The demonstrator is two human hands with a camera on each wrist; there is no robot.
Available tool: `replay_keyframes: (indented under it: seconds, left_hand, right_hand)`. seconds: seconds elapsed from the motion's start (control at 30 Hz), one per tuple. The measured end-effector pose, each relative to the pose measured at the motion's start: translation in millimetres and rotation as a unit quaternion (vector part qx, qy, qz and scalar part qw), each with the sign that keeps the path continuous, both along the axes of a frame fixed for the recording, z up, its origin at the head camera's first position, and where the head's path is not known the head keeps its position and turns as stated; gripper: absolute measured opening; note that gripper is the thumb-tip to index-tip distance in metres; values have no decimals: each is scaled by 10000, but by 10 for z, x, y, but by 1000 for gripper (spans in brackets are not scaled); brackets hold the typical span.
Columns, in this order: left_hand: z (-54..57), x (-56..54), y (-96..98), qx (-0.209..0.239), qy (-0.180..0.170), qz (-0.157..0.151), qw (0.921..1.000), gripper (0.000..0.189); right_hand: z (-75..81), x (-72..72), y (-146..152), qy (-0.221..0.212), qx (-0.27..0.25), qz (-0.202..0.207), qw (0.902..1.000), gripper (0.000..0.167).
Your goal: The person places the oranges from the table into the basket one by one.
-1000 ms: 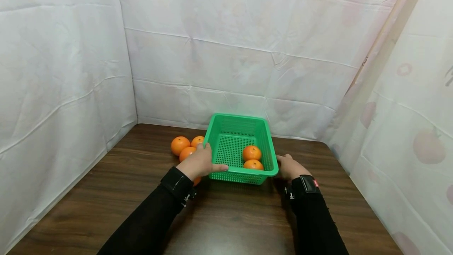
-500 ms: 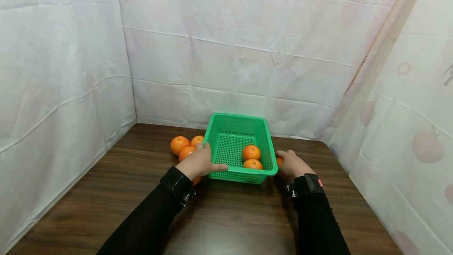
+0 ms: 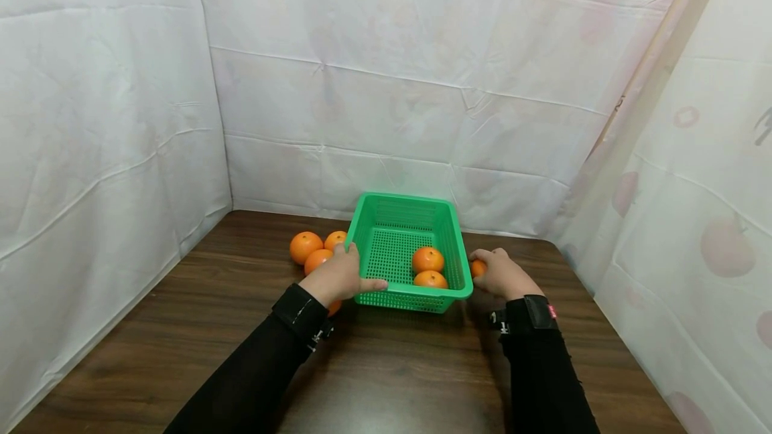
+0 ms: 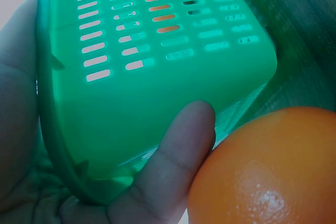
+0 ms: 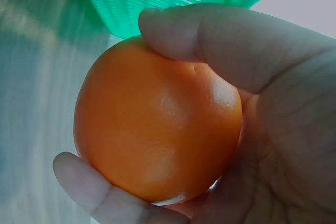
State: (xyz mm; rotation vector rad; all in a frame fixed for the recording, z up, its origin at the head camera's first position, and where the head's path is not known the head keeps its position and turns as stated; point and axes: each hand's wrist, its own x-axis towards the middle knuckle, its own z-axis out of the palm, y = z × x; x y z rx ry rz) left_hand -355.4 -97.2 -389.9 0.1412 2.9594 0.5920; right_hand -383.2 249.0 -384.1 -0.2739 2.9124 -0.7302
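At the left side of the dark tabletop [image 3: 199, 300] lie some loose oranges [image 3: 306, 248], near the basket's left wall, and one of them is partly hidden by the left wrist. Next comes the left hand [image 3: 338, 276], whose fingers are clamped over the near left corner of the green basket [image 3: 398, 300]; the thumb lies along the near rim. This hold seems good for steadying the basket, but it should be only firm enough that the plastic does not bend, and the fingers should mind the orange just beside them. Inside the basket, two oranges [image 3: 427, 259] sit together at the near right part, while the far and left parts of its floor are bare. Further to the right, outside the basket and just beside its right wall, the right hand [image 3: 503, 275] holds one more orange [image 5: 157, 124]. Its fingers are clamped on this fruit, with the thumb on one side and another finger on the opposite side. I cannot tell whether the fruit touches the tabletop. In my judgement, such a round, smooth fruit asks for an even, gentle pressure around its middle, and for enough clearance that the knuckles do not knock the wall.
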Motion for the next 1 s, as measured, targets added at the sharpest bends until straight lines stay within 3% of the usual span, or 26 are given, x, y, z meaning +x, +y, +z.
replay_keyframes:
  seconds: [0.23, 1.0]
  left_hand:
    - [8, 11, 0, 37, -28, 8, 10000, 131]
    - [30, 22, 3, 77, -121, 44, 9999, 130]
  right_hand:
    - [115, 36, -15, 327, 226, 43, 9992, 46]
    - [244, 113, -72, 552, 240, -30, 9982, 42]
